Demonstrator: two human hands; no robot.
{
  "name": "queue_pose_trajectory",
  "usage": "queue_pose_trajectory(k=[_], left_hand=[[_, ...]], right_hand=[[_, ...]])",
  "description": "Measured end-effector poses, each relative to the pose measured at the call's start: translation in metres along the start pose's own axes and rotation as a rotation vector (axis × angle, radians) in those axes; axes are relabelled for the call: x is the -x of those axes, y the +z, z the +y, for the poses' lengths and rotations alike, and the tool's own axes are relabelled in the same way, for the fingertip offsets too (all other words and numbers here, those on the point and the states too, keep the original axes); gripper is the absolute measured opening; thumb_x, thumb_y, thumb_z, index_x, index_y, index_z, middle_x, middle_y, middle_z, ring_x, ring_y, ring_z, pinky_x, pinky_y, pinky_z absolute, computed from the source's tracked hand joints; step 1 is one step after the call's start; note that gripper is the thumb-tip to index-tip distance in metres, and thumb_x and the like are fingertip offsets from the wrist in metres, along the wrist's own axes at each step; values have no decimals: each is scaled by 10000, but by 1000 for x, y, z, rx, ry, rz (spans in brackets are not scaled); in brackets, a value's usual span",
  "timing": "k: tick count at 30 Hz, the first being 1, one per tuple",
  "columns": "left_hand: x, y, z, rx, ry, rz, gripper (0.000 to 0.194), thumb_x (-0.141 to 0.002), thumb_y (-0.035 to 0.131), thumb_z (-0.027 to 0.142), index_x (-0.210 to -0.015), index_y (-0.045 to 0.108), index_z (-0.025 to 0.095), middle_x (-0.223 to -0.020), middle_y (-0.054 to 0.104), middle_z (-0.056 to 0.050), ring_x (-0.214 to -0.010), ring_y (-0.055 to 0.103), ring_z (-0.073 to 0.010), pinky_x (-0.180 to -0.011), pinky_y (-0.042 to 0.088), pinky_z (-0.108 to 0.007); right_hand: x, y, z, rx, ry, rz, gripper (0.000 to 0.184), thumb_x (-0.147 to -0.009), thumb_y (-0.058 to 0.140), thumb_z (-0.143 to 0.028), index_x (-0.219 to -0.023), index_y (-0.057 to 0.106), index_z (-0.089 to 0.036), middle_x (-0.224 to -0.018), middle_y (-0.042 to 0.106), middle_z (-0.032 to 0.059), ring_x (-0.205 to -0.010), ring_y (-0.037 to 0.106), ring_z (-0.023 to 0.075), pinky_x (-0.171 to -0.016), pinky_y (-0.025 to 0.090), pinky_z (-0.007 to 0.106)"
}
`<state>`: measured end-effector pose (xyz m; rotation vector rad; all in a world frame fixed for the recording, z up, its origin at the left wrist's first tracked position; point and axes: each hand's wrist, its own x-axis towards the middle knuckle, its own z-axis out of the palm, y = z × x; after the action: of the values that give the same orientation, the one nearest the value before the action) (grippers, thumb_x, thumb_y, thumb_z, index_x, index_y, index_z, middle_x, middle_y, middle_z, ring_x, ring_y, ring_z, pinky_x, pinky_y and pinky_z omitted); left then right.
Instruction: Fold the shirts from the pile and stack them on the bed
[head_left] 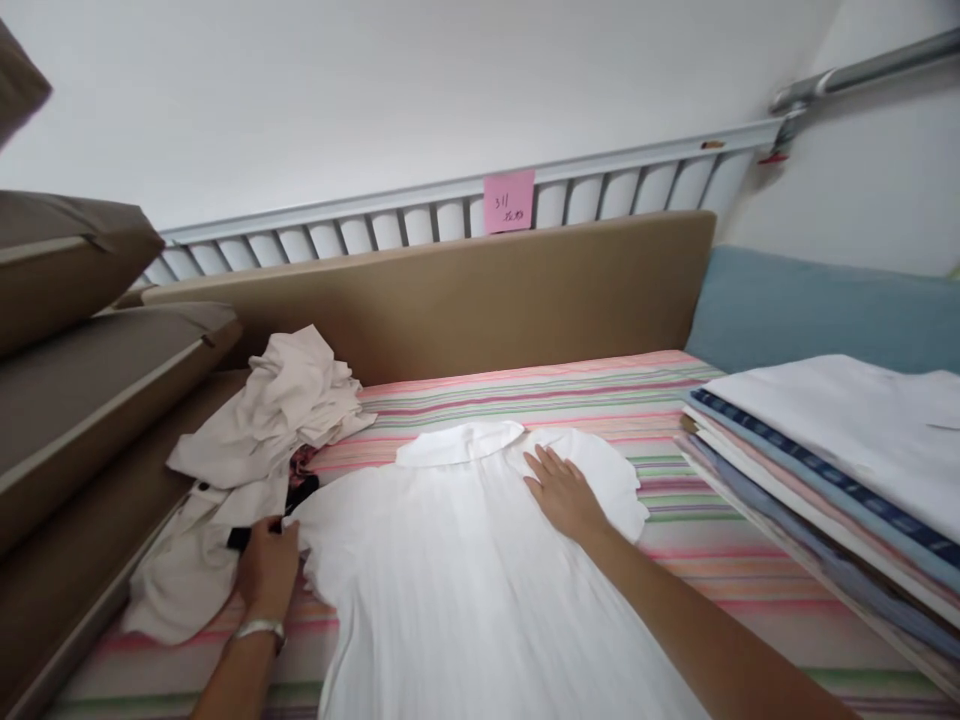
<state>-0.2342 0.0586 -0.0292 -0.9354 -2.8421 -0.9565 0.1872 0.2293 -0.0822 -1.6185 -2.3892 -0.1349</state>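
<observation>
A white short-sleeved shirt (pixel 457 560) lies spread on the striped bedding, its collar pointing away from me. My left hand (pixel 270 568), with a silver bracelet at the wrist, is closed on the edge of the left sleeve. My right hand (pixel 564 492) rests flat on the shirt near the right shoulder, fingers stretched out. Beside my left hand is a rumpled heap of off-white clothes (pixel 270 410), with some black and dark patterned cloth showing underneath.
Striped bedding (pixel 525 395) covers the surface. A stack of folded clothes (pixel 840 440) stands at the right, before a blue cushion (pixel 825 305). Brown cushions (pixel 97 380) are piled at the left. Behind are a brown padded board (pixel 480 310), a white radiator (pixel 360 232) and a pink note (pixel 509 202).
</observation>
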Motion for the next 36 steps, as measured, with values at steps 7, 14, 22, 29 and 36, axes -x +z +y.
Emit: queue_pose_trajectory(k=[7,14,22,29,36], left_hand=[[56,30,97,-120,741,-75,438,-898,273,268,-1262,470,127,-1309,529,-117,-1240,440,-199,-1066,312,-360],[74,91,104,-316,680,-222,495,-872,272,219,-1323,419,80,-1434,373,-148,-1338,296,-297,-1086,226,-530],[62,97,99,-419,618,-233,536,-876,254,264,-1381,336,106,-1486,280,-107,-1369,225,-291,-1095,204,-531],[100,59,111,-437,730,-333,557,-890,313,356,-1393,306,118,-1493,236,-138,-1380,187,-301,-1067,240,-550],[248,64,64,-242,1126,-139,542,-887,338,441,-1375,362,207,-1483,277,-96,-1371,235,-261,-1062,312,-475]], right_hand=[[-1,2,-1,-27,9,15,487,-929,288,-371,-1371,400,-202,-1473,307,69,-1360,246,232,-1091,190,447],[-1,0,0,-24,26,-13,494,-928,280,-388,-1380,384,-219,-1476,306,51,-1361,243,229,-1097,170,447],[-2,-2,-3,-44,162,-44,516,-922,294,-459,-1398,348,-264,-1500,240,80,-1381,175,255,-1092,112,483],[3,-46,7,-212,163,-193,514,-870,441,-378,-1360,417,-225,-1472,310,88,-1362,238,253,-1085,197,457],[152,-65,66,-607,376,179,415,-815,402,-261,-1170,586,-151,-1305,530,123,-1224,465,221,-1031,369,400]])
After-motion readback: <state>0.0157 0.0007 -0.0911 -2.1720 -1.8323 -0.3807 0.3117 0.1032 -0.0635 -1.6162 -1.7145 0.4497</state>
